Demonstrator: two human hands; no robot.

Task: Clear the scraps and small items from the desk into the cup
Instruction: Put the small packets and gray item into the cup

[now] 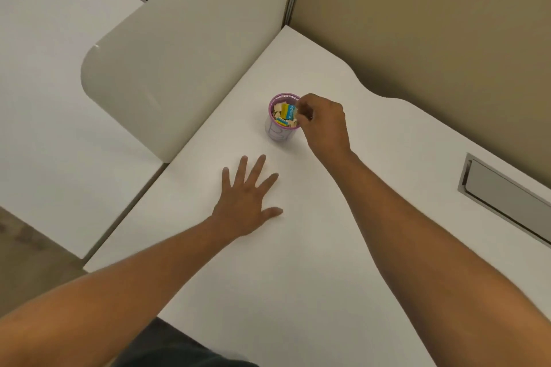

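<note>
A small mesh cup (278, 131) with a purple rim stands upright on the white desk (298, 247). Inside it lie several beige paper scraps (278, 109) and a little yellow, blue and green box (287, 112). My right hand (323, 122) hovers at the cup's right rim with its fingers curled together over the opening; whether a scrap sits between the fingertips is hidden. My left hand (249, 199) lies flat on the desk in front of the cup, fingers spread, holding nothing.
A rounded grey-white divider panel (185, 62) stands just left of the cup. A tan partition wall (432, 24) runs along the back right. A metal cable slot (507, 202) is set in the desk at right. A neighbouring desk (44, 98) lies to the left.
</note>
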